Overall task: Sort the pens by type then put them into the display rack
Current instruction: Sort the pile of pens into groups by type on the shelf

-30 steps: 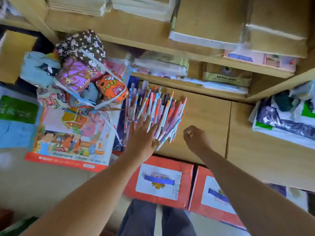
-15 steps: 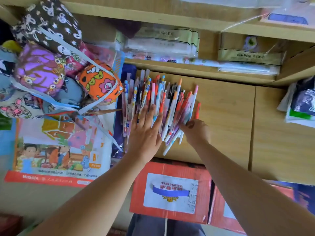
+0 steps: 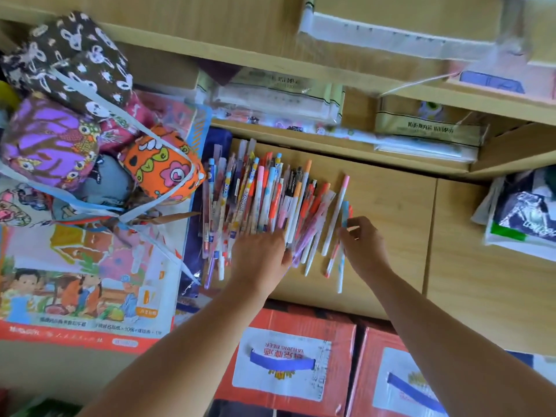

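Pens (image 3: 272, 191) under L grip (image 3: 260, 255)

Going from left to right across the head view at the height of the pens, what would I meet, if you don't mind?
Purple owl pouch → orange pouch → pens → right hand, pinching some → plastic bag. The left hand overlaps the pens, so it is omitted.

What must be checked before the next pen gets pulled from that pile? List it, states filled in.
1. Pens lie on the counter: ok.
2. Left hand rests on the pile: ok.
3. Right hand pinches pens at the pile's right edge: ok.
4. Pile sorted by type: not ok, kinds mixed.
5. Display rack located: cannot tell, none in view.
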{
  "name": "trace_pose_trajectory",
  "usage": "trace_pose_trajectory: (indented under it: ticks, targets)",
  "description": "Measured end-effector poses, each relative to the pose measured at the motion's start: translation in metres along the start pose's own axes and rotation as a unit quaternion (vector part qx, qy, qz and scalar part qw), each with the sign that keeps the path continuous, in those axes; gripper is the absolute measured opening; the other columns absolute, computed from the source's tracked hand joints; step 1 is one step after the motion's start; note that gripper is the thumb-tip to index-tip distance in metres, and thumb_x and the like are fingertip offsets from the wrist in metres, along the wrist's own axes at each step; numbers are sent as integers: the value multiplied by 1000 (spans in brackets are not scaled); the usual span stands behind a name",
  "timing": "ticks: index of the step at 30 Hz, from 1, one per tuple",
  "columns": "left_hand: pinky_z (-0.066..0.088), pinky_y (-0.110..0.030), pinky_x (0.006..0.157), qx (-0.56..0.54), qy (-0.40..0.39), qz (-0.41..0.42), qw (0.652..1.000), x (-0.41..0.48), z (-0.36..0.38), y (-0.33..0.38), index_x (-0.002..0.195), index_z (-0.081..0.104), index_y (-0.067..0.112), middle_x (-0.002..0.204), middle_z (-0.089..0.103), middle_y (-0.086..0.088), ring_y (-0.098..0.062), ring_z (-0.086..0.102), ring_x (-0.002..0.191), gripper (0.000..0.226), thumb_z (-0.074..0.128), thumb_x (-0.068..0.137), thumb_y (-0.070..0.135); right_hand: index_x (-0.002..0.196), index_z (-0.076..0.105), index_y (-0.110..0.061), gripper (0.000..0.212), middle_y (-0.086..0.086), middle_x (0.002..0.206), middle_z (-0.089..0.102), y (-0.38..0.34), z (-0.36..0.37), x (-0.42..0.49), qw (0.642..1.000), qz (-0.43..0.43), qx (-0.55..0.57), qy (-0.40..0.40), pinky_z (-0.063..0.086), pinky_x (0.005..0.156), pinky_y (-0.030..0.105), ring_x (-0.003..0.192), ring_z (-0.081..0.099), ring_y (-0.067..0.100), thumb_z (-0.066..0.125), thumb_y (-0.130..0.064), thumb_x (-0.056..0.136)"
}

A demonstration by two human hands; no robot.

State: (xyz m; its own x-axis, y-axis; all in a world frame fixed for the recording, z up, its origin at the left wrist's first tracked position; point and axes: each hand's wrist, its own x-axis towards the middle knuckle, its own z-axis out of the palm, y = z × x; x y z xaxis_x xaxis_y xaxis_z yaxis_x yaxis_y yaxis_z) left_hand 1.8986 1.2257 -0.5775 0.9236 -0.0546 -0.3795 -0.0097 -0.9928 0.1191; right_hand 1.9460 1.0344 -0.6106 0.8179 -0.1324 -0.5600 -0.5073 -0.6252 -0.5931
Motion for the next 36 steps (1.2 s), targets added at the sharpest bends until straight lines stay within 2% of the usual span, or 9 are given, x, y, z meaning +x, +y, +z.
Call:
trace_pose_trajectory:
  ticks: [6, 9, 11, 13, 16, 21, 25, 30, 36]
  targets:
    - [41, -22, 54, -39, -15, -49, 998, 4, 1, 8, 96, 59, 20, 66, 51, 10, -9, 52, 58, 24, 49, 97, 41, 91, 58, -13, 14, -5, 67, 53, 17, -12, -1, 999, 3, -31, 26, 34, 49, 26, 58, 47, 9, 61, -26, 90]
    - [49, -23, 54, -56, 0, -28, 998, 3, 0, 11, 107, 53, 18, 73, 60, 8, -9, 59, 60, 21, 48, 97, 35, 92, 57, -12, 19, -3, 68, 55, 16, -14, 3, 998, 4, -61, 32, 32, 47, 25, 58, 48, 11, 60, -31, 91]
    - [50, -23, 56, -80, 21, 1, 997, 3, 0, 17, 117, 49, 18, 92, 61, 1, -12, 62, 70, 26, 52, 94, 28, 95, 56, -13, 19, -1, 72, 57, 17, -13, 6, 996, 17, -84, 27, 32, 47, 25, 60, 51, 16, 61, -30, 90]
    - [54, -27, 66, -72, 17, 29, 997, 3, 6, 25, 132, 43, 19, 117, 53, -8, -19, 61, 91, 48, 61, 87, 23, 97, 54, -14, 18, 2, 78, 60, 19, -10, 6, 994, 19, -108, 19, 35, 49, 26, 66, 54, 22, 64, -27, 88]
    - [54, -35, 80, -50, 8, 39, 998, 7, 16, 33, 142, 35, 18, 127, 46, -12, -29, 53, 114, 72, 69, 79, 19, 95, 55, -16, 17, 2, 78, 60, 24, -13, 7, 992, 16, -121, 28, 40, 55, 30, 72, 56, 26, 65, -25, 85]
    - [49, -32, 58, -76, 44, 43, 995, 3, 24, 36, 119, 55, 15, 105, 55, -9, -24, 61, 81, 49, 72, 73, 17, 86, 56, -11, 10, -3, 66, 51, 24, -31, 10, 997, 7, -57, 50, 34, 49, 27, 63, 49, 21, 59, -20, 89]
    - [51, -28, 52, -111, 61, 62, 990, 1, 25, 40, 121, 54, 18, 102, 55, -9, -19, 59, 70, 49, 70, 75, 17, 86, 58, -13, 17, -6, 65, 52, -3, -26, 30, 997, -43, -35, 54, 34, 48, 25, 58, 47, 11, 64, -28, 88]
    - [48, -29, 51, -104, 20, 120, 987, 5, 30, 51, 120, 56, 24, 100, 51, -8, -20, 54, 72, 49, 71, 74, 21, 91, 60, -11, 25, 2, 78, 59, -12, -9, 53, 995, -25, -79, 47, 37, 59, 30, 73, 53, 24, 65, -34, 86]
    - [53, -32, 52, -85, 14, 85, 993, 7, 42, 55, 119, 53, 25, 102, 54, -6, -21, 60, 74, 47, 72, 75, 22, 72, 51, -19, 24, -6, 60, 48, -12, -15, 62, 995, 9, -83, 48, 26, 44, 25, 57, 47, 16, 64, -33, 86]
